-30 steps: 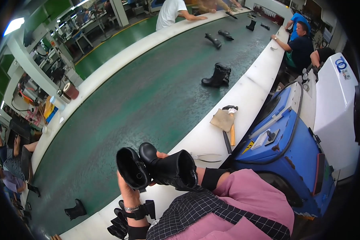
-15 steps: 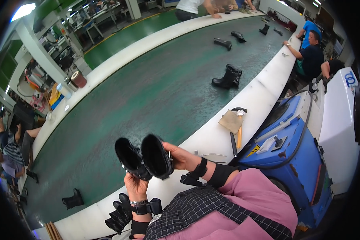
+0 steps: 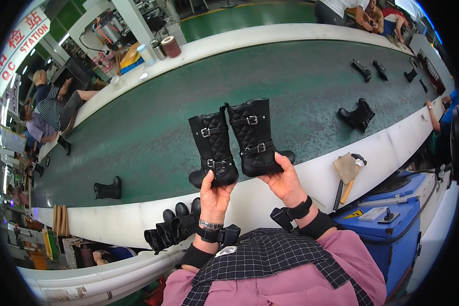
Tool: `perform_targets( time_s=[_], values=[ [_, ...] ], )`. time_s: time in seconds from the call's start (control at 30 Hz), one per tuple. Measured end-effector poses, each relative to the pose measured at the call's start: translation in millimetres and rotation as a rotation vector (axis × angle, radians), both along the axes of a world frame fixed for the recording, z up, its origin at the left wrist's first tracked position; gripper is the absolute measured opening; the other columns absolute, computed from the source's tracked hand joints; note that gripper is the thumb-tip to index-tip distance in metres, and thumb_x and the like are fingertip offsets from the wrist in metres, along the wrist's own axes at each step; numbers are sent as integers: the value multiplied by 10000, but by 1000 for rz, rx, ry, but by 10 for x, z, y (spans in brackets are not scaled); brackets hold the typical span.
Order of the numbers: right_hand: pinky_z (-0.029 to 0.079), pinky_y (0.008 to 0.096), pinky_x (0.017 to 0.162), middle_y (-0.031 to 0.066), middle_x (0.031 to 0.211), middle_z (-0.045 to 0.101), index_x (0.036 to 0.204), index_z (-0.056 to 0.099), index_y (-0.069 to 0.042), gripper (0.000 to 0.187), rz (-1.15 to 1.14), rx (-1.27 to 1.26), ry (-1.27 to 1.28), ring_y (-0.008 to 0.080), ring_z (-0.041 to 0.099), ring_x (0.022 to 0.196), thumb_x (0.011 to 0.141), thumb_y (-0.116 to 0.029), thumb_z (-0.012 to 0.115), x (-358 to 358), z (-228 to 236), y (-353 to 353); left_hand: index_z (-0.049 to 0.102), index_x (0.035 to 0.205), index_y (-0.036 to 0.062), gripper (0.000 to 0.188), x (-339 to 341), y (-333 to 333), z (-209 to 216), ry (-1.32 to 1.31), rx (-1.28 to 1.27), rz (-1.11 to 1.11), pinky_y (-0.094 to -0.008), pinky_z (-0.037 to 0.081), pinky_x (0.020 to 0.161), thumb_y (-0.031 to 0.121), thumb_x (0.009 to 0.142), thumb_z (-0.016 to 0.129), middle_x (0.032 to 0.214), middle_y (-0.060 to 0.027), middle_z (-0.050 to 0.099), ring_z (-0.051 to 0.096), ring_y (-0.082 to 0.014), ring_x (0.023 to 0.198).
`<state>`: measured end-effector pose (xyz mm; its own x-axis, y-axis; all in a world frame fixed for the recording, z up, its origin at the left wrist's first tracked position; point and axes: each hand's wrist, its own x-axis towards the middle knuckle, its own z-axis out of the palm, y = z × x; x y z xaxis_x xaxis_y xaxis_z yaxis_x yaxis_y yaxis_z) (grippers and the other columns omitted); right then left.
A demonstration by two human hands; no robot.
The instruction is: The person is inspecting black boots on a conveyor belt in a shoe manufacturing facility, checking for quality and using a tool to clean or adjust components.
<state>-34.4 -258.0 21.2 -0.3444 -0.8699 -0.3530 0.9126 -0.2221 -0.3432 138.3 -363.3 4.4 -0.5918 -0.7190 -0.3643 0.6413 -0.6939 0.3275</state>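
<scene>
Two black quilted boots with buckled straps are held upright side by side over the green belt. My left hand [image 3: 217, 196] grips the left boot [image 3: 211, 145] around its foot, thumb on the lower strap. Its toe points left. My right hand [image 3: 284, 181] grips the right boot [image 3: 252, 133] at the heel and sole, its toe pointing right. The boots' tops lean together and nearly touch. Beside my left forearm, several black boots [image 3: 173, 227] lie bunched at the white near ledge.
A green conveyor belt [image 3: 153, 122] runs between white ledges [image 3: 112, 217]. A single boot [image 3: 108, 188] lies at left, a pair [image 3: 358, 115] at right, others farther off. A hammer [image 3: 348, 188] and cloth [image 3: 346, 168] rest by a blue machine [image 3: 387, 239]. People sit along both sides.
The boots went from openings facing me to upright with their buckled sides showing. Both hands now hold them low at the foot. The view has swung left.
</scene>
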Motion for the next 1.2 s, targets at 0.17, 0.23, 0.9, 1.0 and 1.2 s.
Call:
perform_targets(
  time_s=[0.17, 0.23, 0.9, 1.0, 1.2],
  values=[
    [523, 430, 882, 143, 1169, 574, 1184, 506, -13, 444, -18, 22, 50, 276, 585, 1069, 864, -306, 602, 120, -67, -28, 464, 1217, 31, 433, 6, 26, -3, -32, 23, 39, -535, 485, 927, 197, 854, 631, 1190, -153, 560, 567, -315, 1096],
    [527, 422, 877, 141, 1164, 578, 1180, 507, -15, 448, -37, 37, 61, 268, 593, 1057, 865, -318, 603, 132, -63, -47, 463, 1212, 25, 428, -10, 20, 0, -42, 27, 55, -532, 486, 928, 197, 857, 629, 1184, -155, 562, 568, -316, 1095],
    [525, 422, 881, 122, 1124, 583, 1149, 520, -34, 399, -61, 46, 22, 253, 594, 1027, 865, -301, 608, 223, -165, -14, 461, 1212, 22, 420, -69, 59, -14, -87, 46, 94, -555, 467, 935, 197, 866, 620, 1195, -169, 557, 562, -334, 1104],
    [525, 426, 884, 124, 1127, 579, 1151, 517, -33, 404, -64, 47, 29, 254, 591, 1031, 864, -302, 610, 215, -178, -25, 464, 1209, 22, 413, -85, 48, -12, -88, 61, 99, -555, 462, 942, 200, 869, 615, 1193, -169, 559, 563, -336, 1102],
    [526, 433, 879, 164, 1141, 586, 1184, 492, -6, 454, -88, 84, 57, 291, 604, 1029, 877, -331, 575, 242, -180, -35, 469, 1204, 19, 394, -74, 55, -49, -76, 58, 100, -554, 456, 949, 202, 880, 596, 1191, -170, 563, 565, -335, 1098]
  ],
)
